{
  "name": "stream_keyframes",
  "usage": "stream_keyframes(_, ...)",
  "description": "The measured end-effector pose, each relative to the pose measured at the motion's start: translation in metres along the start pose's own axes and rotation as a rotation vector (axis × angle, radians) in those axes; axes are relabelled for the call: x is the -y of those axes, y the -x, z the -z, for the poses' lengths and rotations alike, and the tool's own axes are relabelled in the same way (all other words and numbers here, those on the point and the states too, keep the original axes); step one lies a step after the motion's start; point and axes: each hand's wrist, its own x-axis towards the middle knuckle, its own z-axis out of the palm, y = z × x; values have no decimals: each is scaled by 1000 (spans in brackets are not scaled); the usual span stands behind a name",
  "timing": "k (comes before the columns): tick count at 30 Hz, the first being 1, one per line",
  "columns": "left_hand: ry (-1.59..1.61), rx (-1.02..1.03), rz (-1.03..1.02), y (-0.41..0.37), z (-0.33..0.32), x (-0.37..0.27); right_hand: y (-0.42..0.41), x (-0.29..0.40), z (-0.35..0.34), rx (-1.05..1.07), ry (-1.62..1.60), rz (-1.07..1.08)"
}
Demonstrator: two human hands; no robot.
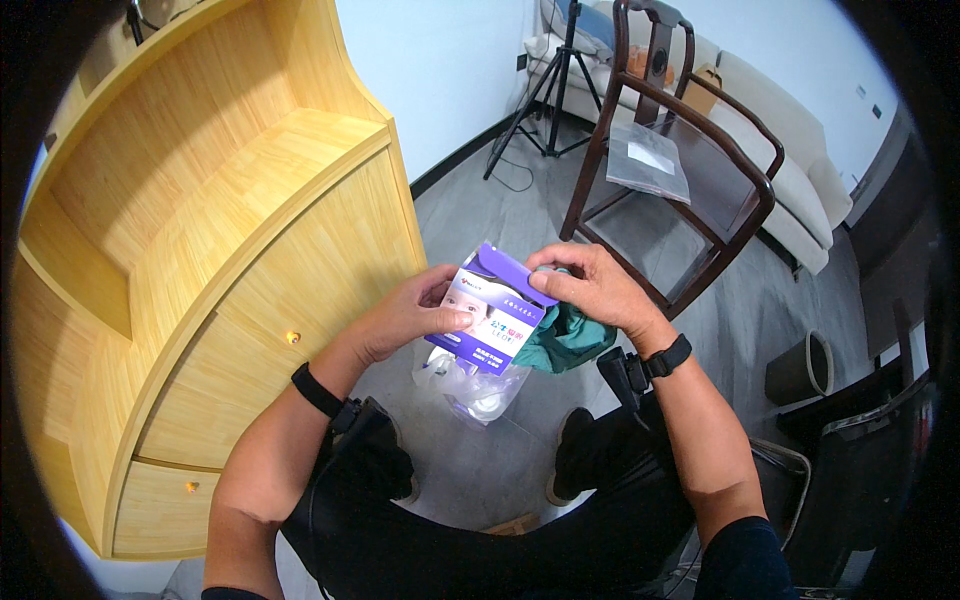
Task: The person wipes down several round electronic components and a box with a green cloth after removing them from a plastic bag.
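My left hand (409,313) grips the left side of a purple and white printed cardboard package (491,311), thumb across its front. At its upper right corner, my right hand (589,285) pinches the purple top flap between thumb and fingers. Below and behind the right hand hangs a crumpled green cloth (570,337); whether its fingers also hold it is hidden. A clear plastic bag (480,394) with white and purple contents shows under the package's lower edge. The package bears writing and a picture of a face.
A curved light-wood cabinet (300,202) with small knobs stands close on the left. Ahead are a black tripod (559,82) and a dark wooden armchair (750,180) carrying a plastic pouch (646,161). Behind them is a pale sofa (802,157). A waste bin (799,367) stands right.
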Motion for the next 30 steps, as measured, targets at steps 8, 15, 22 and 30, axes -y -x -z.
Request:
stream_keyframes(8, -4, 10, 13, -2, 0, 2, 0, 1, -1, 28, 59, 20)
stream_keyframes(15, -3, 15, 22, -1, -4, 1, -1, -5, -2, 80, 44, -20)
stream_keyframes(22, 33, 47, -11, 2, -5, 2, -5, -18, -6, 160, -41, -100)
stream_keyframes(30, 15, 53, -55, -6, -5, 7, -9, -18, -7, 188, -21, -238)
